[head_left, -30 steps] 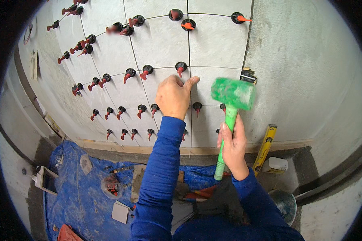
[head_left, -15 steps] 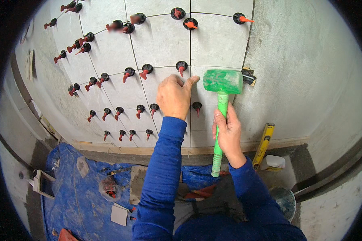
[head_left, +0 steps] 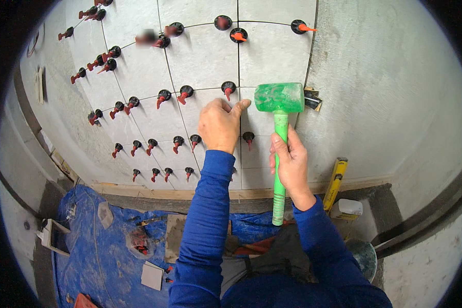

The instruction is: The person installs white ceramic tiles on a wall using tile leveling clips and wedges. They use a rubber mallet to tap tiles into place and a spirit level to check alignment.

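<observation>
My right hand (head_left: 292, 164) is wrapped round the green handle of a rubber mallet (head_left: 278, 97), held upright with its marbled green head at the top, in front of the tiled wall. To its left, my left hand (head_left: 219, 126) is at the face of a light grey tile (head_left: 208, 54) course. Its thumb stretches out to the right, apart from the bent fingers, whose tips are hidden; nothing shows in the hand. Just above it, a red-handled black tile leveling clip (head_left: 228, 88) sits in a joint. Another leveling clip (head_left: 248, 137) stands lower, between my hands.
Several more clips (head_left: 163, 96) stick out along the joints leftward. Bare plaster (head_left: 374, 92) lies right of the tiles. A yellow spirit level (head_left: 335, 184) leans beside a white container (head_left: 347, 208); a bucket (head_left: 363, 259) is lower right. Blue sheeting (head_left: 97, 256) covers the floor at left.
The mallet has risen a little against the wall and its handle stands more upright. My left hand keeps nearly the same place. The whole view has shifted slightly.
</observation>
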`<state>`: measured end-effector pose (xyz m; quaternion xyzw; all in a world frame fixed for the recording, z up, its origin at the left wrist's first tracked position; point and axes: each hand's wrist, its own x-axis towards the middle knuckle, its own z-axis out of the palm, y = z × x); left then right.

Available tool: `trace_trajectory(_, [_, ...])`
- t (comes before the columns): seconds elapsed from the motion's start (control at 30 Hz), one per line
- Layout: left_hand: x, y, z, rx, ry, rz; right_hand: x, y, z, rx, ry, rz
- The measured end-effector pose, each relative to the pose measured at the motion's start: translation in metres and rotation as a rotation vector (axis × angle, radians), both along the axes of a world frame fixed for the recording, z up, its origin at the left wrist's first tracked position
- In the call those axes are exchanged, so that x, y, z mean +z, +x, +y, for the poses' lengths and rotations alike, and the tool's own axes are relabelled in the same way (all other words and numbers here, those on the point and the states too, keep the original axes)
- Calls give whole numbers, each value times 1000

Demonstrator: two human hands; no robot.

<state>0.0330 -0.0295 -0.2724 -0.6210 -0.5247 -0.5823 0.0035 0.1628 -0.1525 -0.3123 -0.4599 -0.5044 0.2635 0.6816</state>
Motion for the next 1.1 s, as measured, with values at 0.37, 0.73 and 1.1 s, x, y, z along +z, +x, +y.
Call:
trace_trajectory(0.37, [5, 0, -3, 7, -103, 34, 38, 54, -13, -174, 217, 138])
trace_trajectory(0.73, [6, -3, -2, -34, -109, 4, 41, 55, -2, -66, 164, 156])
trace_trajectory(1.1, [12, -3, -8, -62, -181, -20, 36, 52, -16, -135, 140, -11])
